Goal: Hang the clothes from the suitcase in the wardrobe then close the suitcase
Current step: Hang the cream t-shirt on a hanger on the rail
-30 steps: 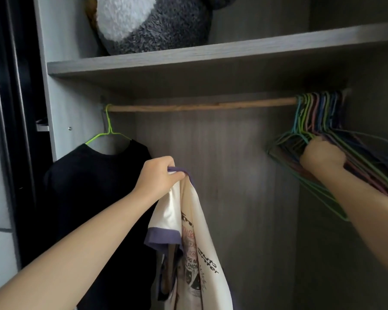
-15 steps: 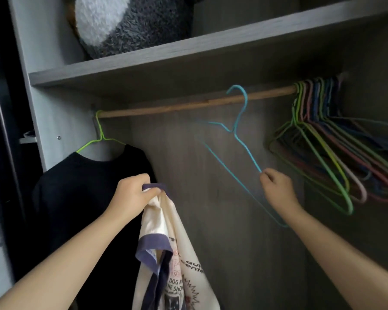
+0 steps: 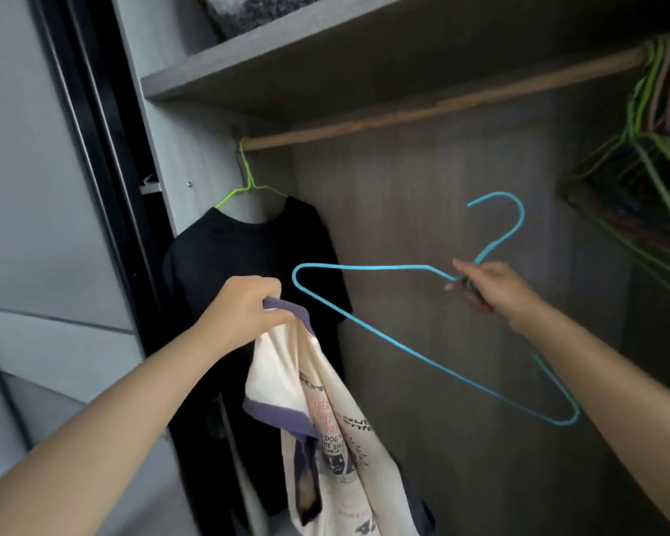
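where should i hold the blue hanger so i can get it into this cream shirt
Probably at the neck, just below the hook, from the right, where the right hand pinches the blue hanger now. That leaves its free shoulder pointing left toward the cream shirt.

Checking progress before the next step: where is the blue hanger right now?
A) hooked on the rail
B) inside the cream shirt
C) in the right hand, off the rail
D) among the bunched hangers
C: the right hand pinches the blue hanger at its neck, its hook clear below the rail.
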{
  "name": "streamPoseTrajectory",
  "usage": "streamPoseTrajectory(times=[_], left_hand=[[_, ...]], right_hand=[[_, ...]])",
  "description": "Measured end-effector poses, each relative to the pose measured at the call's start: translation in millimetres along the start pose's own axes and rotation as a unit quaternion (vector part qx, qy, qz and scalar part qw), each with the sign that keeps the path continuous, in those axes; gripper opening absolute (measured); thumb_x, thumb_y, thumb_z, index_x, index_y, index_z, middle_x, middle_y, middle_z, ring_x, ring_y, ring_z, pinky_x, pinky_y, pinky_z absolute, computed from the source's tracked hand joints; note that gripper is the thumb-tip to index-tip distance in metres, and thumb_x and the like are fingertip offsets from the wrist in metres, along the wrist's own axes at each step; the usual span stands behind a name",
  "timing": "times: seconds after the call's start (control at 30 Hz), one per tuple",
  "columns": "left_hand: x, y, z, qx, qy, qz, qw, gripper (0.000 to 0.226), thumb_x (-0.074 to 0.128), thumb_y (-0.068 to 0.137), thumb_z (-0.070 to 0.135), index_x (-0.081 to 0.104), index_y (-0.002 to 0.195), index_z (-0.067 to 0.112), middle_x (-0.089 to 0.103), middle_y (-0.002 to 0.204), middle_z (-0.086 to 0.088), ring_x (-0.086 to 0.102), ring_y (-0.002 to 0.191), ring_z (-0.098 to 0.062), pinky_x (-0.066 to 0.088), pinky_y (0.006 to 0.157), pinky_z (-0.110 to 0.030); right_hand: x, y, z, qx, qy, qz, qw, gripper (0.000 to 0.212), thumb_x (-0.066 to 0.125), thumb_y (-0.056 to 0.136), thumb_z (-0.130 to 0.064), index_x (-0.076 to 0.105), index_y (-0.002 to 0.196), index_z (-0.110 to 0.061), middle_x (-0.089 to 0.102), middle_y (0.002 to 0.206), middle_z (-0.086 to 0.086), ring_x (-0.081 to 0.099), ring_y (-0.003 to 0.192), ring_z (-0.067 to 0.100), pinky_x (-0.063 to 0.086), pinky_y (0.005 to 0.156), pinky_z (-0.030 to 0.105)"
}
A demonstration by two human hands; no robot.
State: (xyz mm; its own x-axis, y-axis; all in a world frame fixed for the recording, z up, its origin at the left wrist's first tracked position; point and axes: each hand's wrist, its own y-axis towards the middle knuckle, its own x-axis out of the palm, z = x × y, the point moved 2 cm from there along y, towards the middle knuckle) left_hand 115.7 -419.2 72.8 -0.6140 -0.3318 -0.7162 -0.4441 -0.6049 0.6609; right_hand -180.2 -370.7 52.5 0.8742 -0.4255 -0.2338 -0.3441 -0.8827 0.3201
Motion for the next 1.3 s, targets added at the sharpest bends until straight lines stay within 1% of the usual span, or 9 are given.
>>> streamPoseTrajectory(times=[0.13, 0.23, 0.47, 0.67, 0.9, 1.03, 1.13, 1.23, 1.3], left_hand=[[-6, -12, -14, 0.031, 0.017, -0.021, 0.999, 0.039, 0.056, 0.054, 0.048, 0.023, 0.046, 0.029, 0.029, 0.054, 0.011, 0.044, 0.063, 0.004, 0.029, 0.050, -0.015], [-12, -14, -18, 0.152, 0.113, 0.024, 0.982, 0.040, 0.051, 0.063, 0.048, 0.019, 0.048, 0.029, 0.018, 0.052, 0.018, 0.033, 0.062, -0.002, 0.024, 0.045, -0.011], [-4, -21, 1, 0.398, 0.214, 0.086, 0.888, 0.063, 0.032, 0.097, 0.042, 0.046, 0.045, 0.009, 0.038, 0.046, -0.001, 0.026, 0.062, -0.010, 0.032, 0.036, -0.017], [-10, -22, 10, 0.397, 0.214, 0.096, 0.887, 0.065, 0.031, 0.096, 0.044, 0.046, 0.045, 0.008, 0.038, 0.046, -0.003, 0.026, 0.061, -0.012, 0.033, 0.036, -0.019], [10, -12, 45, 0.456, 0.190, 0.118, 0.862, 0.050, 0.050, 0.086, 0.039, 0.046, 0.046, 0.009, 0.040, 0.046, -0.003, 0.031, 0.060, -0.013, 0.030, 0.055, -0.024], [14, -7, 55, 0.420, 0.207, 0.104, 0.878, 0.044, 0.053, 0.075, 0.041, 0.045, 0.046, 0.009, 0.040, 0.045, -0.003, 0.039, 0.052, -0.014, 0.031, 0.048, -0.023], [12, -6, 54, 0.263, 0.294, 0.120, 0.911, 0.043, 0.052, 0.068, 0.051, 0.045, 0.062, 0.009, 0.046, 0.053, -0.005, 0.042, 0.048, -0.015, 0.018, 0.032, -0.017], [8, -6, 54, 0.144, 0.314, 0.122, 0.930, 0.052, 0.067, 0.060, 0.053, 0.039, 0.067, 0.011, 0.049, 0.046, -0.002, 0.041, 0.026, -0.019, 0.007, 0.047, -0.004], [7, -7, 55, 0.112, 0.296, 0.103, 0.943, 0.048, 0.069, 0.069, 0.048, 0.036, 0.069, 0.014, 0.061, 0.056, 0.000, 0.055, 0.039, -0.023, 0.012, 0.043, -0.010]], right_hand=[[-10, -1, -26, -0.059, -0.017, -0.007, 0.998, 0.040, 0.039, 0.092, -0.001, 0.050, 0.054, -0.005, 0.035, 0.022, 0.000, 0.029, 0.021, 0.004, 0.019, 0.029, 0.010], [-11, -3, -42, -0.104, -0.042, -0.066, 0.991, 0.038, 0.039, 0.088, 0.007, 0.050, 0.053, -0.005, 0.035, 0.023, 0.001, 0.030, 0.022, 0.004, 0.022, 0.030, 0.009], [7, -12, -54, -0.174, -0.061, -0.161, 0.970, 0.015, 0.044, 0.064, -0.012, 0.053, 0.053, -0.008, 0.041, 0.030, 0.002, 0.033, 0.029, 0.003, 0.024, 0.034, 0.008], [2, -12, -53, -0.163, -0.044, -0.170, 0.971, 0.020, 0.036, 0.056, -0.011, 0.056, 0.059, -0.009, 0.037, 0.024, 0.002, 0.028, 0.022, 0.003, 0.018, 0.030, 0.010], [42, -27, -52, -0.163, -0.015, -0.221, 0.961, 0.017, 0.040, 0.058, -0.013, 0.053, 0.052, -0.004, 0.033, 0.028, -0.003, 0.026, 0.027, 0.002, 0.020, 0.033, 0.011], [55, -31, -34, -0.114, 0.082, -0.169, 0.975, 0.015, 0.038, 0.061, -0.019, 0.044, 0.057, -0.006, 0.034, 0.033, -0.006, 0.028, 0.029, 0.005, 0.018, 0.035, 0.009], [55, -35, -25, -0.102, 0.152, -0.148, 0.972, 0.015, 0.036, 0.061, -0.020, 0.042, 0.058, -0.007, 0.033, 0.031, -0.001, 0.025, 0.029, 0.007, 0.017, 0.037, 0.009], [52, -37, -28, -0.107, 0.181, -0.128, 0.969, 0.015, 0.036, 0.063, -0.019, 0.043, 0.059, -0.007, 0.033, 0.031, -0.001, 0.028, 0.029, 0.007, 0.021, 0.035, 0.009], [49, -37, -29, -0.119, 0.168, -0.110, 0.972, 0.027, 0.043, 0.081, -0.025, 0.044, 0.059, -0.009, 0.036, 0.031, -0.003, 0.032, 0.030, 0.007, 0.025, 0.035, 0.010]])
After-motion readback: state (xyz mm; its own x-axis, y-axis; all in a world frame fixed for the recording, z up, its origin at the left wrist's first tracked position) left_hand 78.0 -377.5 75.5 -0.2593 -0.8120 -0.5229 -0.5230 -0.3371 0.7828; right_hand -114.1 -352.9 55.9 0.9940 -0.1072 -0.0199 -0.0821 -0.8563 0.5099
